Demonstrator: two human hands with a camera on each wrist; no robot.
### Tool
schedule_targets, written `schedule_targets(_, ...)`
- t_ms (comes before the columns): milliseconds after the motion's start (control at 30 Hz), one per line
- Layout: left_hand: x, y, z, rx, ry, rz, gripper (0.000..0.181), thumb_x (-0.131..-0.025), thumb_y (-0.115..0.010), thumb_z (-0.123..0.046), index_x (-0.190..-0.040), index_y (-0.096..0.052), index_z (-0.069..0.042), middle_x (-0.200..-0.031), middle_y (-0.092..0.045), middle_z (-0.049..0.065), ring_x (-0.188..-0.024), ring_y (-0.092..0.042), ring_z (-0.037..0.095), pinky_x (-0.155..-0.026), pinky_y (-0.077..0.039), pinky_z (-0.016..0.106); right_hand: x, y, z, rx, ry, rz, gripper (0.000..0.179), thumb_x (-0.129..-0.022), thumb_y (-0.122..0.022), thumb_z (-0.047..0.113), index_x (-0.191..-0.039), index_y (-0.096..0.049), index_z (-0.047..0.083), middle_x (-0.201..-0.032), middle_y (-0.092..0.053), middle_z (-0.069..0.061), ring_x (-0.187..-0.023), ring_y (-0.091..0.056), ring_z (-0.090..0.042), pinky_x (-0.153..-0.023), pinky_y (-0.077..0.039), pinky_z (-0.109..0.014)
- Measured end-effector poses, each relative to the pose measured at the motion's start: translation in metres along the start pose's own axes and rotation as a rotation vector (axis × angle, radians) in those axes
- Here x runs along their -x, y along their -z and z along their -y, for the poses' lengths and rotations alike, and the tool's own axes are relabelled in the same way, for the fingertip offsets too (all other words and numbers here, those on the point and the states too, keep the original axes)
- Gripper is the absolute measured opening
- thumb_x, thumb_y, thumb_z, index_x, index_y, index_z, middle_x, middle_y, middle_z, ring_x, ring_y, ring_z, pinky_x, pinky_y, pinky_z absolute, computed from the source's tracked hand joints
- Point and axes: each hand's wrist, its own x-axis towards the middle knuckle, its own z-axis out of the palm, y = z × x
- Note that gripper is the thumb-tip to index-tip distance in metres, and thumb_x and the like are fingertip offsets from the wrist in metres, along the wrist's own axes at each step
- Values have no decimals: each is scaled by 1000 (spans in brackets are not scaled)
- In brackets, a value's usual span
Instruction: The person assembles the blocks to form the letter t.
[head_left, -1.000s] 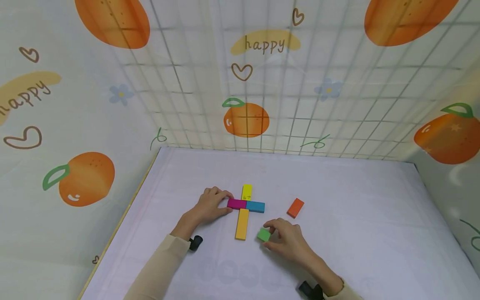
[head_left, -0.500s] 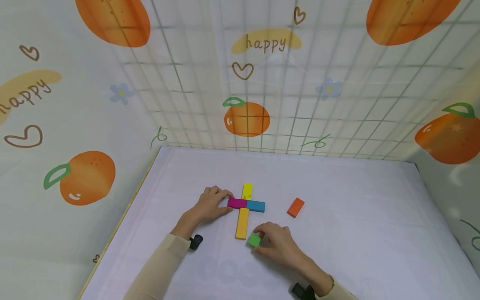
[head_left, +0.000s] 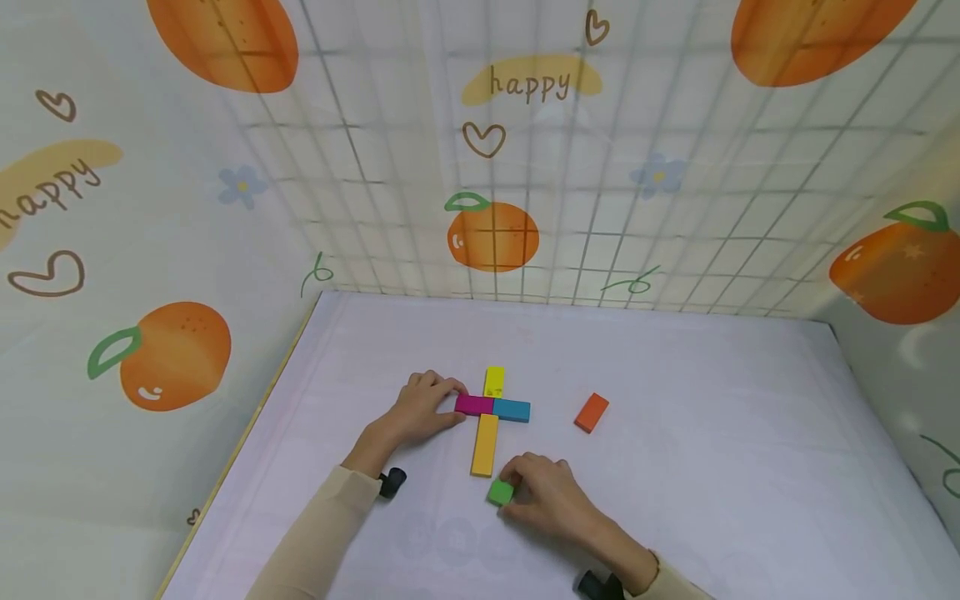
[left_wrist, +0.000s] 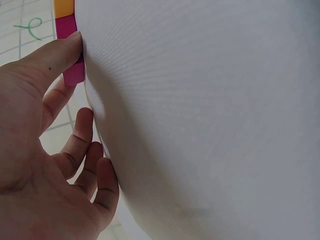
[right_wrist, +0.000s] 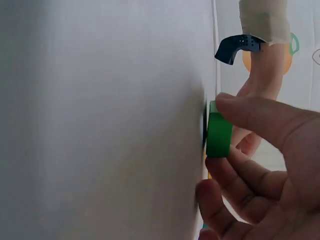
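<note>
Left hand [head_left: 414, 414] pinches the outer end of the magenta block [head_left: 475, 406] between thumb and forefinger. From the magenta's row, the amber block [head_left: 484, 446] runs lengthwise toward the person; just past its near end and slightly right sits the green block [head_left: 500, 492], pinched at the left side of the right hand [head_left: 551, 496], the closer of the two. Compared with a second ago, green is farther left and nearer the person; magenta is unmoved.

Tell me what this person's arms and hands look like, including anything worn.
The left sleeve and right sleeve are plain beige. The left wrist device and right wrist device are black. The left hand and right hand wear no gloves.
</note>
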Motion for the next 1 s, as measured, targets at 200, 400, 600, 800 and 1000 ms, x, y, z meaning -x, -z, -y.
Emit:
schedule_targets(200,-1,0,0,-1,-3,-4,40,-89,-76,-42,-125,-61,-35,-115,-52,-1,-113,-40,23,-91,-40,42,-3,-3,0,19,-35,19,37,-75,-89,36,-101,-65,21,-86,-55,15,-82,-52,-5,-75,-37,-37)
schedule_targets(400,-1,0,0,4,-9,-12,39,-88,-76,-41,-124,-62,-35,-115,-53,0,-112,-41,24,-91,-40,42,-7,-6,0,22,-61,37,40,-74,-89,42,-100,-64,22,-85,-55,17,-81,-52,-4,-75,-38,-37)
schedule_targets(600,-1,0,0,10,-4,-10,40,-88,-77,-41,-125,-62,-35,-114,-53,-1,-112,-41,24,-92,-40,42,-11,-9,1,36,-72,49,43,-72,-88,47,-98,-63,24,-83,-55,17,-79,-51,-5,-75,-38,-37)
schedule_targets(800,-1,-1,1,14,-6,-3,39,-88,-76,-41,-124,-61,-35,-115,-52,-1,-113,-40,24,-92,-38,42,-12,-8,6,40,-83,57,44,-73,-88,48,-97,-62,23,-82,-54,16,-77,-50,-6,-75,-38,-36)
schedule_targets(1000,-2,-2,1,12,-8,-4,39,-89,-76,-41,-124,-61,-36,-116,-52,0,-114,-40,25,-93,-38,43,-11,-8,8,41,-83,42,43,-73,-87,48,-96,-61,24,-81,-54,15,-76,-49,-6,-74,-37,-36)
